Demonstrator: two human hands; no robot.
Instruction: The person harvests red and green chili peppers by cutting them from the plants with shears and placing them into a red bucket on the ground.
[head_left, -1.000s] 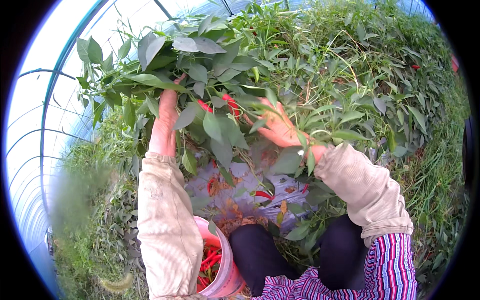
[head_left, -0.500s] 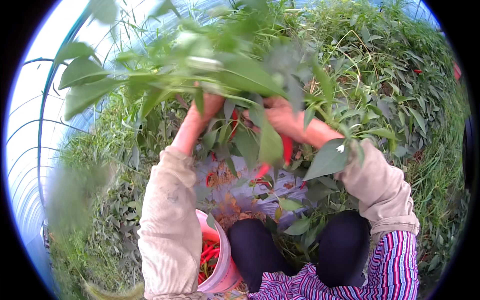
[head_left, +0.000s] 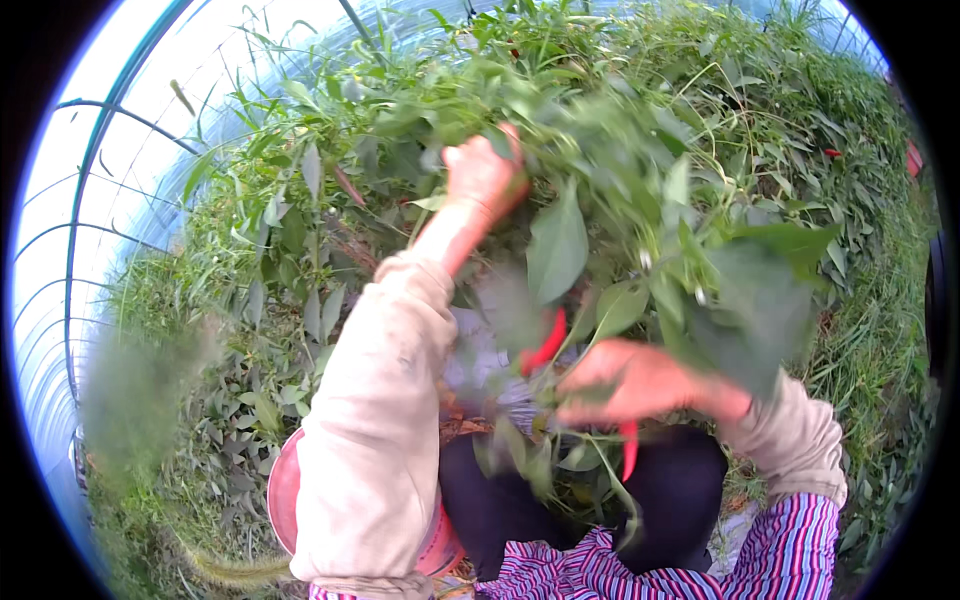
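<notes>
My left hand (head_left: 485, 178) reaches up into the leaves of a chili pepper plant (head_left: 558, 245) and appears closed around its branches; leaves hide its fingertips. My right hand (head_left: 640, 385), blurred by motion, is lower, just above my right knee, with its fingers curled. A red chili pepper (head_left: 629, 452) pokes out below its palm and seems to be held there. Another red chili pepper (head_left: 545, 345) is just past the right fingertips, among leaves; whether it hangs on the plant I cannot tell.
A pink bucket (head_left: 284, 490) stands to my left, mostly covered by my left sleeve. Pale plastic sheeting (head_left: 485, 355) lies on the ground ahead of my knees. Dense plants and grass (head_left: 860, 290) surround me. A curved tunnel frame (head_left: 75, 225) rises at left.
My right hand has come down and nearer to me, with the red chili pepper below its palm. My left hand has moved up and right. Foliage has swung to the right.
</notes>
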